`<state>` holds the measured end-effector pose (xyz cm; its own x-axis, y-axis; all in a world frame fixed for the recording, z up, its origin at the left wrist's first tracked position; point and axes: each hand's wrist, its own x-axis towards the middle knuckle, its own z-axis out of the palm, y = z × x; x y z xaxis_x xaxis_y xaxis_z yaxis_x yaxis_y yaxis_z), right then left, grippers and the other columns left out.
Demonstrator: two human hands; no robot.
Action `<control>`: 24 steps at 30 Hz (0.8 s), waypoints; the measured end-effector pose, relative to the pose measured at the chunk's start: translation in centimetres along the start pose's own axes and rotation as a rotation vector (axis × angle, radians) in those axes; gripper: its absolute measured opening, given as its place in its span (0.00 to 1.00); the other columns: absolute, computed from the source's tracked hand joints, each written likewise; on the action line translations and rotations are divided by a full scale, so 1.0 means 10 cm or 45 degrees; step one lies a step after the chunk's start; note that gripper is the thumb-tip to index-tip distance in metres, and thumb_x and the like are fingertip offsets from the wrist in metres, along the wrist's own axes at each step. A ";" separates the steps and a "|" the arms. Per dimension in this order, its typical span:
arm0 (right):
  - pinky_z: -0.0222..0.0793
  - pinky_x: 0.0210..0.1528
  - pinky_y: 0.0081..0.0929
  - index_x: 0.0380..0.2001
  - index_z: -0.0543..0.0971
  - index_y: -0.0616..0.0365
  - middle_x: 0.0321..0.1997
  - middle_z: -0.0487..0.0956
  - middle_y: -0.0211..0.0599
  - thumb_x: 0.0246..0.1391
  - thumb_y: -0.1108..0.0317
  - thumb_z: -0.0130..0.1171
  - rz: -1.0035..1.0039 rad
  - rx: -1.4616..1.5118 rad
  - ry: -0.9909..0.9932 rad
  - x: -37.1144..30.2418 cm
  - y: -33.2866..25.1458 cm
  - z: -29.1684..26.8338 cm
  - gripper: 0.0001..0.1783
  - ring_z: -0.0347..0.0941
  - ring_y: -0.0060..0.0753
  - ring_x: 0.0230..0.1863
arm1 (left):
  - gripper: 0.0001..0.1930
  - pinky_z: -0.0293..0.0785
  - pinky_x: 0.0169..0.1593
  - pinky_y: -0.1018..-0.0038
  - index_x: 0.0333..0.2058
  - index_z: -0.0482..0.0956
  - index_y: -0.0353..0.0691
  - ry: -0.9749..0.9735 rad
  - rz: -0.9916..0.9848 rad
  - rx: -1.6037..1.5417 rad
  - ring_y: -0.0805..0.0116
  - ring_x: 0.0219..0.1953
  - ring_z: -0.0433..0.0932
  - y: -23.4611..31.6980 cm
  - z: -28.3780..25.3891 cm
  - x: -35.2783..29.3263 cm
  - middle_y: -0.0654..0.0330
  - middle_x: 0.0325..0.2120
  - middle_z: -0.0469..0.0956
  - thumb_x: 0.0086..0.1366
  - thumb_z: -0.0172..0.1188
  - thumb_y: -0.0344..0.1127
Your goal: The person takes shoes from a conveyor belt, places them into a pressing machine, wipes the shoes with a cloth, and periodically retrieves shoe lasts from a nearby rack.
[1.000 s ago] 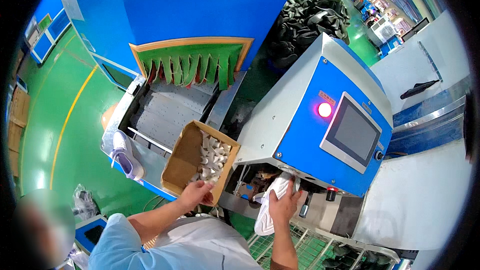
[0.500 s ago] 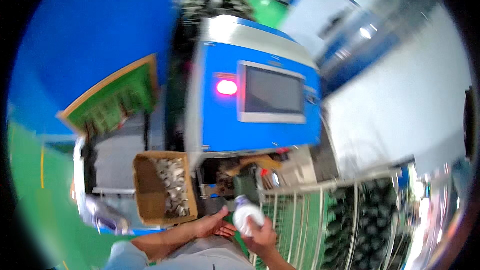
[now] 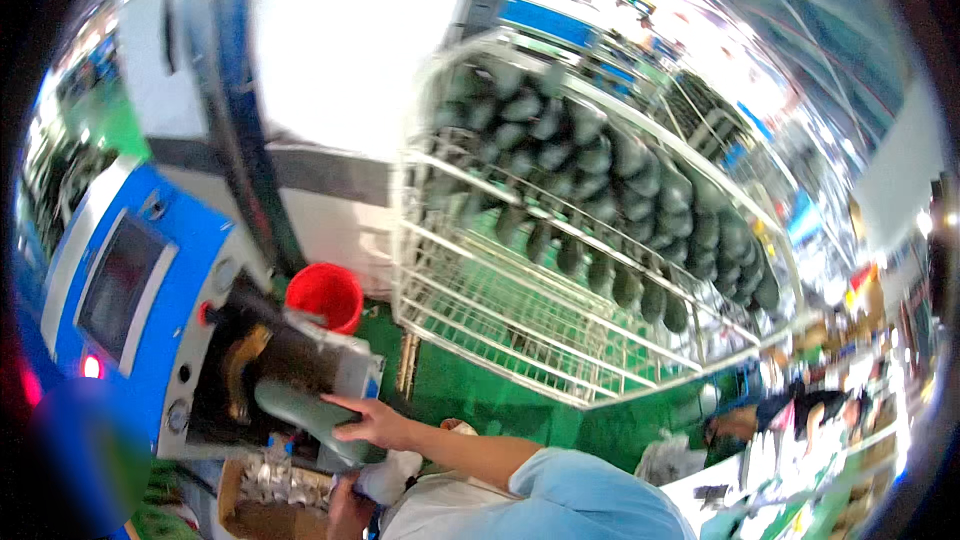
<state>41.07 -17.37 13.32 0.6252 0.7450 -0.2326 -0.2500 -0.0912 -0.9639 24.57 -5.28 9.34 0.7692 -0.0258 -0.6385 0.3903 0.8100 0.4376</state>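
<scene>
A grey-green boot [image 3: 305, 414] lies slantwise at the machine's open front. My right hand [image 3: 378, 425] is closed on its near end, thumb and fingers on either side. Below it, close to my body, my left hand [image 3: 346, 508] is partly hidden and curled against a white, rounded, bottle-like thing [image 3: 388, 478]. Blur hides how its fingers sit. The blue machine [image 3: 190, 230] has a dark screen [image 3: 122, 285] and a lit red lamp [image 3: 93, 367].
A white wire rack [image 3: 500, 360] hung with several dark green boots [image 3: 640, 180] stands to the right. A red bucket [image 3: 325, 297] is beside the machine. A cardboard box [image 3: 265, 520] of small metallic-looking pieces sits lower left. At far right a person [image 3: 790, 415] is bent over.
My view has swung right, so the machine now lies at the left and the rack fills the middle. The white thing has passed from my right hand to my left; my right hand now grips the boot.
</scene>
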 end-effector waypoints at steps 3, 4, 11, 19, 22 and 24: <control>0.66 0.58 0.28 0.63 0.66 0.44 0.61 0.72 0.42 0.49 0.58 0.65 0.148 -0.531 0.019 -0.74 -0.42 -0.73 0.37 0.72 0.37 0.56 | 0.24 0.68 0.59 0.57 0.56 0.66 0.34 0.128 0.055 0.165 0.55 0.53 0.73 0.07 -0.04 -0.04 0.52 0.53 0.72 0.65 0.54 0.41; 0.70 0.54 0.31 0.64 0.65 0.42 0.62 0.71 0.40 0.52 0.57 0.61 -0.231 -0.899 0.328 -1.06 -0.23 -1.01 0.34 0.73 0.36 0.55 | 0.24 0.68 0.59 0.57 0.56 0.67 0.34 0.156 0.044 0.211 0.55 0.53 0.73 0.05 -0.02 -0.01 0.52 0.53 0.72 0.65 0.54 0.42; 0.76 0.40 0.48 0.63 0.63 0.48 0.57 0.70 0.58 0.57 0.63 0.55 0.415 -1.252 2.007 -3.13 -0.10 -2.77 0.30 0.75 0.63 0.44 | 0.24 0.68 0.59 0.58 0.55 0.67 0.33 0.202 -0.048 0.477 0.56 0.53 0.73 -0.13 0.65 0.41 0.52 0.52 0.73 0.65 0.54 0.43; 0.71 0.42 0.42 0.59 0.71 0.47 0.39 0.79 0.44 0.44 0.64 0.59 0.847 -1.718 1.914 -5.20 0.69 -4.84 0.33 0.74 0.50 0.43 | 0.24 0.68 0.58 0.60 0.54 0.68 0.33 0.039 -0.176 0.677 0.57 0.52 0.73 -0.65 1.56 0.88 0.52 0.50 0.74 0.66 0.54 0.44; 0.71 0.44 0.41 0.47 0.78 0.57 0.39 0.81 0.49 0.45 0.64 0.61 0.681 -1.011 1.816 -5.19 0.41 -5.18 0.23 0.77 0.52 0.43 | 0.24 0.68 0.58 0.61 0.54 0.69 0.32 0.063 -0.143 0.702 0.58 0.52 0.73 -0.71 1.66 0.87 0.52 0.49 0.74 0.66 0.54 0.45; 0.71 0.42 0.41 0.42 0.80 0.61 0.36 0.81 0.52 0.46 0.58 0.62 0.403 -1.338 1.955 -5.47 0.50 -5.29 0.22 0.78 0.50 0.38 | 0.24 0.68 0.58 0.61 0.53 0.69 0.32 0.040 -0.155 0.695 0.58 0.52 0.73 -0.79 1.71 0.89 0.52 0.49 0.74 0.66 0.54 0.45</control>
<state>44.72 -93.51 14.34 0.8305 -0.4811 0.2807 -0.3512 -0.8434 -0.4066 36.97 -21.88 11.03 0.6897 -0.0759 -0.7201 0.6873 0.3814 0.6182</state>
